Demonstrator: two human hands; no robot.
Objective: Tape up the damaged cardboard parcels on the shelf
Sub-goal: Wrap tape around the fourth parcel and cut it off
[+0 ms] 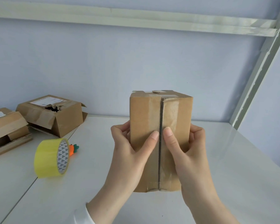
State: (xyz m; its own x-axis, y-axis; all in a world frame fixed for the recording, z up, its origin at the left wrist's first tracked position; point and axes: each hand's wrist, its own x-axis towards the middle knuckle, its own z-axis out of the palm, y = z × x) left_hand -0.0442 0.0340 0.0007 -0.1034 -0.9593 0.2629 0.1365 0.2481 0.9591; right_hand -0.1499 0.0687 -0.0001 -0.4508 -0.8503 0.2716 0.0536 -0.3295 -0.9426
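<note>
"Two hands on one box. How does the person have it?"

"The left hand (129,152) and the right hand (191,152) both grip the parcel (144,113) by its sides. Fingers curl round behind, and the thumbs press flat on the facing side, one on each side of the seam (160,120). It stands on end, mid-shelf. Whether its lower end rests on the shelf (225,167) cannot be told."

"Which way does the seam run?"

"Along the parcel's long axis, from the near end up to the far end. It is a dark open slit between two flaps, with old wrinkled tape either side."

"And the fresh tape?"

"The yellow tape roll (47,160) stands on its edge to the left, well apart from the parcel. It is nearer the left hand, so that hand looks better placed to fetch it while the right pins the flaps. A small carrot-shaped thing (73,148) lies just behind the roll."

"The other boxes?"

"Far left, a torn parcel (63,122) has a ragged hole in its top. The inside is dark and its contents cannot be made out. At the left edge, an open parcel (5,125) gapes at its side, and only cardboard shows inside."
</note>
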